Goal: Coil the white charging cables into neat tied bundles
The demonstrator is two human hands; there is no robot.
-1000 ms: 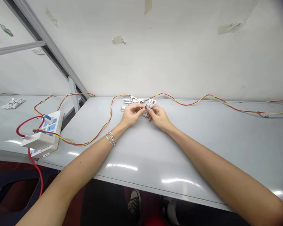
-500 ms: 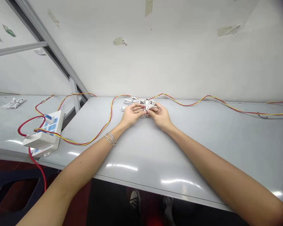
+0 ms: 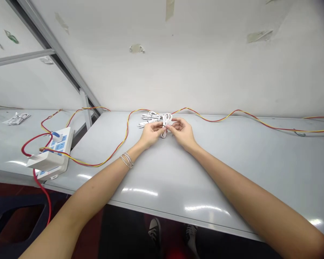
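Grey workbench [image 3: 232,169], twisted red-and-yellow wire [image 3: 108,157] along it, white power strip [image 3: 58,145] with blue panels, coiled white cable [image 3: 16,118] at far left, patched white wall [image 3: 205,64], black sneakers [image 3: 154,231] below

Long grey tabletop [image 3: 218,172] is leaving a wide lane in front of L hand [image 3: 151,133] and R hand [image 3: 182,133]. Twisted red-and-yellow wire [image 3: 127,126] and white coiled cables [image 3: 151,117] are blocking the way behind them, w/ a white plastic power strip [image 3: 61,145] obstructing far L.
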